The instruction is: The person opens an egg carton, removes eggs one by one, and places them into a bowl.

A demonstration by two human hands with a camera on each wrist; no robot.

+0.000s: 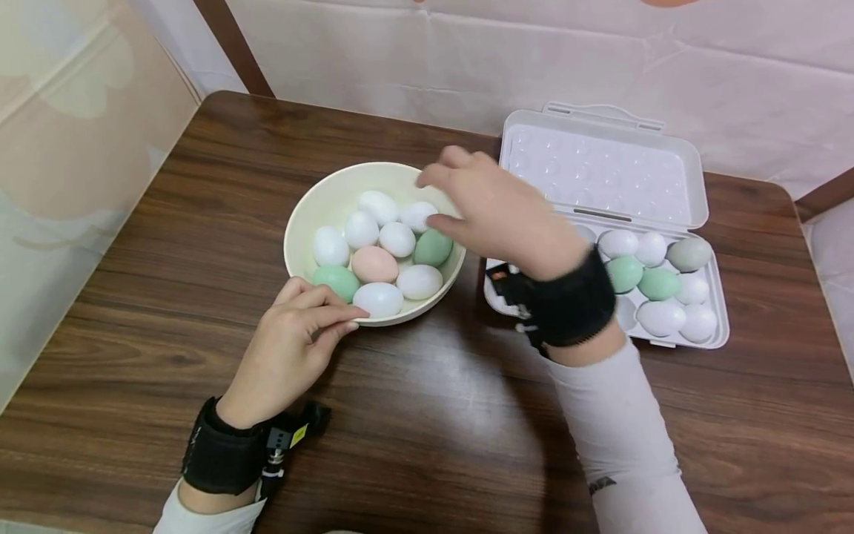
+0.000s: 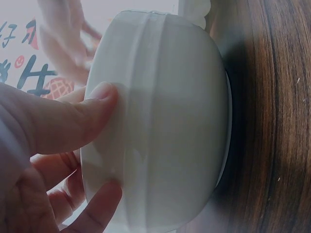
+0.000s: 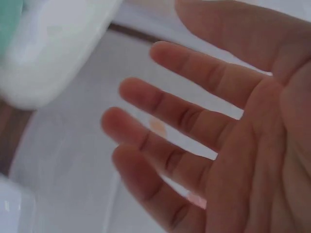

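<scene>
A cream bowl [image 1: 320, 204] on the wooden table holds several eggs: white ones, green eggs [image 1: 433, 247], one pinkish egg [image 1: 374, 264]. My left hand [image 1: 293, 341] rests against the bowl's near rim, thumb and fingers pressed to its outer wall [image 2: 160, 121]. My right hand [image 1: 490, 208] hovers over the bowl's right side, fingers spread and holding nothing [image 3: 194, 141]. Its thumb tip is close to a white egg [image 1: 418, 215]. A white plastic egg carton [image 1: 667, 222] lies open to the right, with several white, green and one grey egg [image 1: 689, 254] inside.
The carton's lid [image 1: 600, 170] stands open toward the back wall. A pale curtain hangs behind the table. Bare wooden tabletop [image 1: 434, 415] stretches in front of the bowl. The table's left edge lies near a beige panel.
</scene>
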